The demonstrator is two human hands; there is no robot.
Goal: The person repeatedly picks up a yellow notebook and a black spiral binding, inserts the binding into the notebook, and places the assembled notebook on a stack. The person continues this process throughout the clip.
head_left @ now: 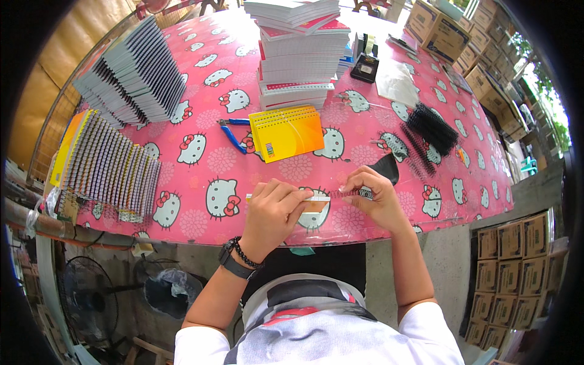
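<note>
Near the front edge of the table, my left hand (271, 213) is closed on a small notebook (316, 207), most of which lies under the fingers. A thin dark wire coil (339, 194) runs from the notebook's edge to my right hand (382, 204), whose fingers pinch it. A dark flat piece (385, 168) lies just beyond my right hand; its kind is unclear. Yellow-orange notebook covers (287, 135) with punched holes lie farther off, beside blue-handled pliers (233, 139). To the right is a pile of black spiral coils (431, 129).
A pink patterned cloth (204, 161) covers the table. Tall stacks of punched paper (301, 58) stand at the back. Bound notebooks (137, 73) and coil-bound yellow ones (109, 167) are piled at the left. A black tape dispenser (365, 66) and a carton (435, 30) stand at the back right.
</note>
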